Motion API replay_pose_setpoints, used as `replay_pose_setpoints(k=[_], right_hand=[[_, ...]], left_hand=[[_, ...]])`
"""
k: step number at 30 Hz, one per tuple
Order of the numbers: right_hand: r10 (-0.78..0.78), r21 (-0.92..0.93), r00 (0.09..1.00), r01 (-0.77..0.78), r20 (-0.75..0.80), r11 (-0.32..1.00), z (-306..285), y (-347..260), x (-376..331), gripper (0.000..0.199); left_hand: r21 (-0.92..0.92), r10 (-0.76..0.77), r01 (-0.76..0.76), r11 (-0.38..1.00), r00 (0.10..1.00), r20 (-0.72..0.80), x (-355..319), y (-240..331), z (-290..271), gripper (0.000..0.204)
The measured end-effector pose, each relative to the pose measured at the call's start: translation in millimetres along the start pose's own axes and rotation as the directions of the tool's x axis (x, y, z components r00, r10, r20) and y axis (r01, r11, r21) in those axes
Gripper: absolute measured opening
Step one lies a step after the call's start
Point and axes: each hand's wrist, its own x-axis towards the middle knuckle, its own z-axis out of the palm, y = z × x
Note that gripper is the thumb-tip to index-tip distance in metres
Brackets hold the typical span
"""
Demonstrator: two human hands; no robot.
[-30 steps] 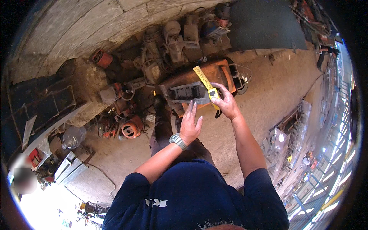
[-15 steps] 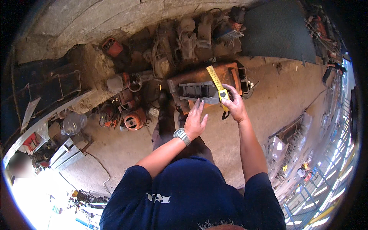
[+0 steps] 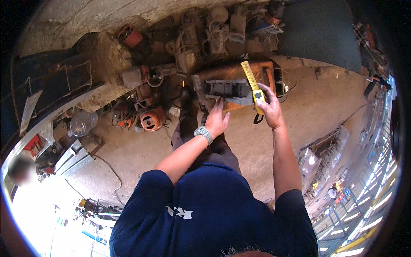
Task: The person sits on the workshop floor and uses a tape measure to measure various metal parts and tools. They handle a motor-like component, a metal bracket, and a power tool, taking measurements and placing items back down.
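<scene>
the right hand [image 3: 269, 109] grips a yellow tape measure [image 3: 253, 83], its strip lying across the grey metal block [image 3: 227, 89] on the orange machine [image 3: 239, 77]. the left hand [image 3: 217, 121] is open, fingers touching the block. this looks like the measuring step; next, i think, the tape must stay flat.

Tape measure [image 3: 253, 84] on grey block [image 3: 227, 90], motors [image 3: 147, 113] left

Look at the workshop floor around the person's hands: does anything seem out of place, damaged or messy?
Yes. Rusty, worn machine parts lie jumbled against the wall, a clear plastic bottle on its side among them. The tape measure in the right hand looks sound.
</scene>
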Motion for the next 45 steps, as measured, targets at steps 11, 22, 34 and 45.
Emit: replay_pose_setpoints(k=[11, 22, 34, 45], right_hand=[[0.009, -0.017, 1.0, -0.009, 0.008, 1.0, 3.9, -4.1, -2.3, 0.066], [0.033, 0.006, 0.999, -0.033, 0.007, 0.999, 1.1, 2.0, -0.8, 0.068], [0.049, 0.062, 0.999, -0.05, 0.011, 0.997, 1.0, -1.1, -2.4, 0.065], [-0.021, 0.053, 0.999, 0.023, -0.029, 0.998, -2.0, 5.3, -0.3, 0.065]], left_hand=[[0.015, -0.003, 0.004, 1.0, 0.997, -0.075, 6.0, -30.3, 12.4, 0.07], [0.069, -0.111, 0.112, 0.991, 0.994, -0.015, 22.7, -53.4, 12.5, 0.078], [-0.002, -0.131, 0.131, 0.991, 0.991, 0.043, 29.7, -39.4, -1.2, 0.082], [0.079, 0.48, -0.493, 0.866, 0.866, 0.141, 82.6, 54.2, -75.1, 0.109]])
